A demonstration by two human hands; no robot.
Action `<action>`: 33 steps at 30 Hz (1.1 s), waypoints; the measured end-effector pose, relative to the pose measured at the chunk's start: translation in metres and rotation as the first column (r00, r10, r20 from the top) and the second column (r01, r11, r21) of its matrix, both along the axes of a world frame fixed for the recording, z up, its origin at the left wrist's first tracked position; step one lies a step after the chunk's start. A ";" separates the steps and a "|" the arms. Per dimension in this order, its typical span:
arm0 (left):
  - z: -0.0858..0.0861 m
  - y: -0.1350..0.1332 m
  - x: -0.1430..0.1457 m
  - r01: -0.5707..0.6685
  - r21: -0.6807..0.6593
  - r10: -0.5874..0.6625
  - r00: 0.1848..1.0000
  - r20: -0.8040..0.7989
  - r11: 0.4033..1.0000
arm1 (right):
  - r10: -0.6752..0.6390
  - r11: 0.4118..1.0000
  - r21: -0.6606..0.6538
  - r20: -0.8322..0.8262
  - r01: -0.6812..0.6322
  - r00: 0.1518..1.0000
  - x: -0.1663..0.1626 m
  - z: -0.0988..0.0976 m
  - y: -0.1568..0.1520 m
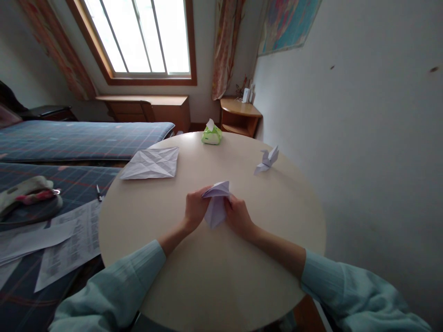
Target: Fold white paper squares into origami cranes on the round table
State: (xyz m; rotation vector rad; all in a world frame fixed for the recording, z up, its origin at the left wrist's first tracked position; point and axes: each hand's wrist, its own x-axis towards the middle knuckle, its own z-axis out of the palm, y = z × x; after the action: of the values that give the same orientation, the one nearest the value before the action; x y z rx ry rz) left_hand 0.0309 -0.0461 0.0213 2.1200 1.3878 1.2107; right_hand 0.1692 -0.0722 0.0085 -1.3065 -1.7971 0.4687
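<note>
Between my two hands is a partly folded piece of white paper [216,213], held just over the middle of the round table. Its upper layer bends over toward the far side, and a pointed end faces me. My left hand [196,208] grips its left edge, fingers closed, the fingertips partly hidden by the paper. On the other side my right hand [238,216] pinches the right edge. A finished paper crane [267,159] stands farther off to the right. Creased white sheets [152,163] lie flat at the table's far left.
The round cream table [221,276] has a green tissue pack [211,134] at its far edge. Left of it is a bed [86,138] with printed papers [74,240], a pen [98,192] and a bag-like item [29,198]. A white wall [374,138] rises on the right.
</note>
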 end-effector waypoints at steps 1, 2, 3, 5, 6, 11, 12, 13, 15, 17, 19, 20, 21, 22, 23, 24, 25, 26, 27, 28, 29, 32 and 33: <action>0.000 0.001 -0.001 0.009 -0.006 -0.009 0.999 0.031 1.000 | 0.007 1.000 -0.004 -0.012 -0.007 1.000 0.000 0.002 0.000; 0.001 0.001 -0.002 0.016 -0.008 -0.015 0.998 0.058 1.000 | 0.016 1.000 -0.007 -0.023 -0.016 1.000 0.001 0.003 0.000; 0.001 0.001 -0.002 0.020 -0.010 -0.019 0.997 0.073 1.000 | 0.023 1.000 -0.011 -0.033 -0.023 0.999 0.001 0.004 0.001; 0.001 0.001 -0.001 0.017 -0.017 -0.016 0.998 0.063 1.000 | 0.020 1.000 -0.012 -0.046 -0.020 0.999 0.001 0.004 0.001; 0.001 0.001 -0.001 0.014 -0.021 -0.013 0.999 0.046 1.000 | 0.011 1.000 -0.011 -0.049 -0.012 0.999 0.001 0.003 0.001; -0.001 0.002 0.000 0.023 -0.035 -0.021 0.997 0.068 0.999 | 0.000 1.000 -0.025 -0.059 -0.002 0.998 0.000 0.001 0.002; -0.002 0.003 -0.001 0.027 -0.038 -0.024 0.996 0.084 0.999 | 0.006 1.000 -0.029 -0.067 -0.008 0.998 0.000 0.002 0.002; -0.003 0.004 -0.001 0.034 -0.041 -0.030 0.995 0.096 0.999 | 0.008 0.999 -0.033 -0.080 -0.011 0.997 0.000 0.003 0.002; -0.005 0.005 -0.001 0.050 -0.046 -0.045 0.994 0.101 0.998 | -0.003 0.999 -0.045 -0.118 -0.002 0.993 0.000 0.004 0.002; -0.007 0.006 0.000 0.059 -0.048 -0.054 0.994 0.097 0.997 | -0.034 0.997 -0.077 -0.166 0.022 0.986 0.001 0.005 0.002; -0.008 0.006 0.001 0.054 -0.056 -0.048 0.994 0.097 0.997 | -0.051 0.994 -0.100 -0.200 0.031 0.979 0.002 0.004 0.002; -0.008 0.006 0.001 0.049 -0.062 -0.043 0.994 0.099 0.997 | -0.047 0.995 -0.100 -0.212 0.026 0.976 0.002 0.003 0.003; -0.008 0.006 0.001 0.046 -0.068 -0.039 0.994 0.102 0.997 | -0.037 0.996 -0.090 -0.222 0.018 0.974 0.002 0.002 0.004; -0.008 0.006 0.000 0.043 -0.073 -0.035 0.993 0.109 0.996 | -0.026 0.997 -0.075 -0.233 0.008 0.972 0.003 0.001 0.004; -0.008 0.006 0.000 0.041 -0.076 -0.032 0.992 0.119 0.996 | -0.012 0.998 -0.060 -0.244 -0.003 0.970 0.003 0.000 0.005; -0.007 0.006 0.000 0.040 -0.078 -0.029 0.991 0.130 0.996 | 0.002 0.999 -0.048 -0.257 -0.015 0.966 0.003 -0.001 0.006; -0.007 0.006 -0.001 0.038 -0.079 -0.027 0.990 0.141 0.996 | 0.013 0.999 -0.039 -0.270 -0.024 0.963 0.003 -0.002 0.006; -0.008 0.006 -0.001 0.037 -0.085 -0.024 0.988 0.151 0.996 | 0.022 0.999 -0.034 -0.282 -0.033 0.959 0.003 -0.002 0.006; -0.008 0.007 -0.001 0.037 -0.096 -0.022 0.987 0.158 0.995 | 0.028 0.999 -0.033 -0.294 -0.039 0.955 0.004 -0.003 0.007; -0.009 0.007 -0.001 0.038 -0.106 -0.020 0.986 0.165 0.994 | 0.032 0.998 -0.036 -0.304 -0.045 0.952 0.004 -0.003 0.007; -0.009 0.007 -0.001 0.043 -0.116 -0.022 0.984 0.177 0.992 | 0.034 0.998 -0.040 -0.315 -0.048 0.949 0.004 -0.004 0.007; -0.013 0.010 -0.001 0.117 -0.134 -0.081 0.965 0.250 0.984 | 0.034 0.997 -0.049 -0.348 -0.054 0.937 0.005 -0.004 0.008; -0.015 0.012 -0.002 0.162 -0.132 -0.120 0.952 0.282 0.978 | 0.032 0.997 -0.048 -0.363 -0.053 0.931 0.005 -0.004 0.008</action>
State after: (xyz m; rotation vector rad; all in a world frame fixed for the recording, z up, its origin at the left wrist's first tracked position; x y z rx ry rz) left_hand 0.0292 -0.0345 0.0067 1.8334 1.1489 1.2405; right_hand 0.1744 -0.0644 0.0045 -1.1332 -1.5129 0.7399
